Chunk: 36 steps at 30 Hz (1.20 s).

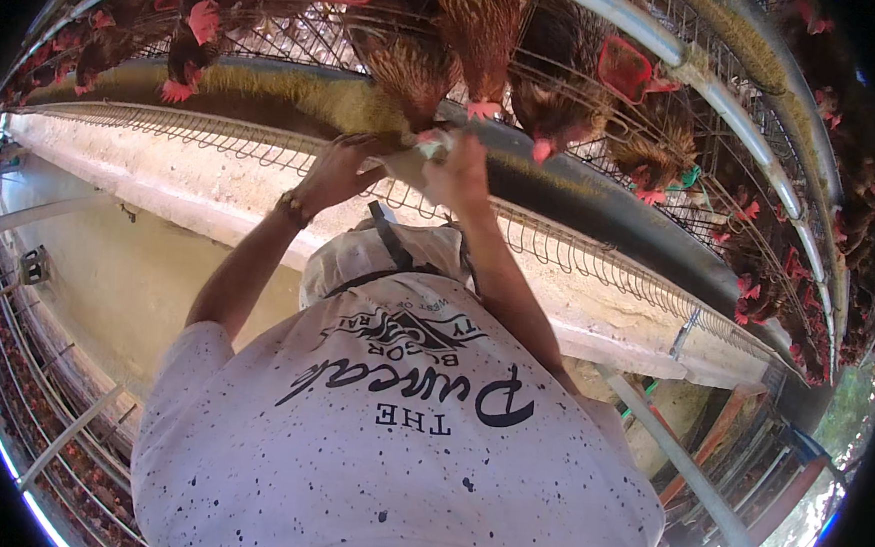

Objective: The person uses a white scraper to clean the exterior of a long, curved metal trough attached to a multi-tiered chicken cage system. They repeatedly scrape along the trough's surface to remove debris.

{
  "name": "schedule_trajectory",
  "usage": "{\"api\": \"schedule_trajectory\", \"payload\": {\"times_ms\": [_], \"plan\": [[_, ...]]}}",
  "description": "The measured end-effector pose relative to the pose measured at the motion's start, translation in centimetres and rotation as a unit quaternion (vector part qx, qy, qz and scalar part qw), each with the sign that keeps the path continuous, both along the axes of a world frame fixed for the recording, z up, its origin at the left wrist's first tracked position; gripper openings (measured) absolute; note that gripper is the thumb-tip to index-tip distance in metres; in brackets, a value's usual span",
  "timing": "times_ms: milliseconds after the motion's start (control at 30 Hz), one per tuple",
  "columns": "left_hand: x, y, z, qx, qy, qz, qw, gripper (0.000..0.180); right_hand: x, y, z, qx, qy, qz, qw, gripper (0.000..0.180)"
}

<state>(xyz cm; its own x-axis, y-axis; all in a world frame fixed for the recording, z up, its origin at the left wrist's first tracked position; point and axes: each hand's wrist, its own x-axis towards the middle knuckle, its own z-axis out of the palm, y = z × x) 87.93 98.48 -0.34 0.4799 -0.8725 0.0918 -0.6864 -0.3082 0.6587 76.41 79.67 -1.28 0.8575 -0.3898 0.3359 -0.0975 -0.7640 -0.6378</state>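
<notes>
Running full width: wire cage row (572, 41) with brown hens (473, 25), feed trough (298, 95) below, egg tray rail (559, 246). Both hands raised at trough lip. Left hand (339, 167) and right hand (461, 170) clenched on small pale scoop-like object (430, 145); exact kind unclear. Risk: hens' beaks just beside fingers, so pecking likely; feed may spill over lip.

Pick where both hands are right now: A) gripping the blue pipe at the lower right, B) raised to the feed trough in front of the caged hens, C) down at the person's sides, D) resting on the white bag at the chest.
B: the left hand and right hand meet at the trough, under the hens.
</notes>
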Motion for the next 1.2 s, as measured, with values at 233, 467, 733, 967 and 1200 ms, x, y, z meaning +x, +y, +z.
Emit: {"api": "schedule_trajectory", "payload": {"times_ms": [233, 467, 733, 967, 1200], "plan": [[3.0, 3.8, 0.9, -0.128, -0.083, 0.246, 0.957, 0.023, -8.8, -9.5, 2.3, 0.061, 0.122, 0.04, 0.99, 0.042], [11.7, 3.6, -4.9, 0.147, -0.061, 0.413, 0.896, 0.071, -13.4, -17.0, 4.5, 0.105, 0.266, -0.103, 0.953, 0.046], [13.1, 0.6, -6.9, 0.267, 0.031, 0.485, 0.832, 0.104, 0.2, -4.5, 1.0, 0.03, 0.176, 0.012, 0.984, 0.043], [12.2, 1.6, -4.2, 0.177, -0.019, 0.396, 0.901, 0.056, 7.5, 3.4, -3.5, 0.278, 0.205, -0.024, 0.938, 0.059], [12.1, 4.7, -3.7, 0.044, 0.114, 0.382, 0.916, 0.043, 11.3, 6.6, -6.8, 0.186, 0.186, -0.062, 0.963, 0.067]]}}
